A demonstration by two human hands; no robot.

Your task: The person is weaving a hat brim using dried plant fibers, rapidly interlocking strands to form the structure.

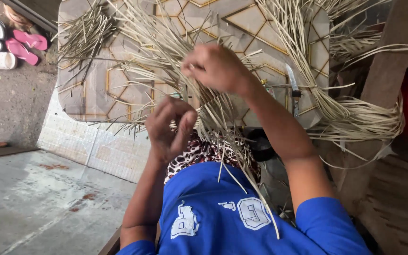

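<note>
While these dry pale strips (223, 127) run loose across my lap, the likeliest trouble, as I judge it, is a strand slipping out from between my fingers, because they are thin, stiff and springy, and many of them cross one another just below my hands. A sharp bend could also crack one, brittle as they look. The knife (293, 87) lies blade up near the right edge of the patterned mat (95, 89), close beside my right forearm, so a careless sweep of that arm might catch it.

My left hand (168, 125) is curled nearly closed, thumb meeting the fingertips in a pinch on a few strands at the near edge of the mat. My right hand (216, 68) is higher, over the middle of the mat, fingers folded shut around a gathered bunch of the same strips, which fan out from it toward the far edge. More bundles (355, 118) lie heaped off the mat's right edge.
</note>
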